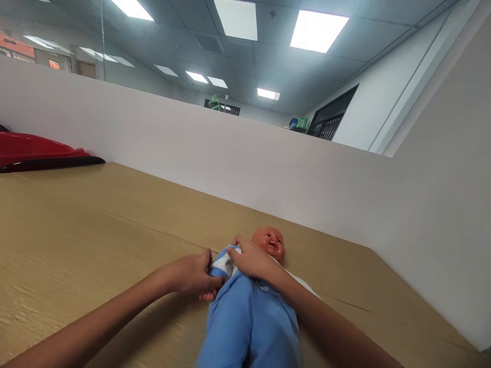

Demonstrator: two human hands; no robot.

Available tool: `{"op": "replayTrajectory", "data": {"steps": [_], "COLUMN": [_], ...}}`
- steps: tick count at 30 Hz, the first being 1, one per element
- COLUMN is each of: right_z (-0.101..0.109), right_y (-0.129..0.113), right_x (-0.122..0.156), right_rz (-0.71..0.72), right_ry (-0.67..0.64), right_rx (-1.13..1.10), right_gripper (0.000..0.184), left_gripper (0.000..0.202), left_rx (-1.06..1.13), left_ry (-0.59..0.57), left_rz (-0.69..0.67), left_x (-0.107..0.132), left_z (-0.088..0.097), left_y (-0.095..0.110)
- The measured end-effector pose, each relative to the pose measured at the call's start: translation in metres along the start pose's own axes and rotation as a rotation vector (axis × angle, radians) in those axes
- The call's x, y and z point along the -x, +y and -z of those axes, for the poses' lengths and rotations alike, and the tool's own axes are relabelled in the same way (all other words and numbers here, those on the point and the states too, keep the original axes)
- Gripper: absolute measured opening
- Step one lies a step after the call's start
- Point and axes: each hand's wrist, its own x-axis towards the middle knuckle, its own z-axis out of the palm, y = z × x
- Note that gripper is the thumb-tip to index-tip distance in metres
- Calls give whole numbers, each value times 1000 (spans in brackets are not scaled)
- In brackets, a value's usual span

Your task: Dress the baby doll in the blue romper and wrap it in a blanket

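Observation:
A baby doll [269, 241] lies on its back on a brown cardboard surface [95, 230], head pointing away from me. It wears blue clothing [249, 317] with a white-and-blue striped part near the chest. My left hand [194, 273] is closed, pinching the cloth at the doll's left side, next to the doll's small hand. My right hand [251, 259] is closed on the striped cloth at the doll's chest, just below its chin.
A white partition wall [230, 153] runs along the far edge of the surface and turns along the right side. A glossy red object [34, 151] lies at the far left. Ceiling lights hang above the partition.

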Motion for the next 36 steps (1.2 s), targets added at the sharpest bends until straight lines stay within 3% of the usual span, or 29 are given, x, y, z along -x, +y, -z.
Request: {"op": "replayTrajectory", "data": {"steps": [4, 8, 12, 16, 21, 26, 31, 36], "right_z": [-1, 2, 3, 0, 2, 17, 32, 45], "right_y": [-4, -7, -15, -21, -20, -17, -8, 9], "right_x": [9, 13, -3, -24, -38, -44, -37, -26], "right_rz": [7, 30, 49, 68, -27, -197, -289, -325], "right_ry": [18, 44, -4, -54, -68, -83, -67, -4], "right_rx": [51, 97, 125, 191, 356, 526, 618, 628], "right_gripper": [21, 30, 28, 14, 16, 18, 21, 22], "left_gripper": [28, 34, 29, 30, 32, 27, 24, 38], "left_rx": [-80, -296, -533, -697, -798, -720, -579, -486], "left_ry": [-43, 46, 154, 186, 199, 251, 197, 154], "left_rz": [69, 34, -73, -101, -124, -168, -168, -156], "left_x": [2, 8, 19, 26, 33, 30, 20, 19], "left_z": [4, 8, 9, 10, 10, 34, 71, 83], "left_y": [7, 20, 33, 39, 47, 43, 32, 30]}}
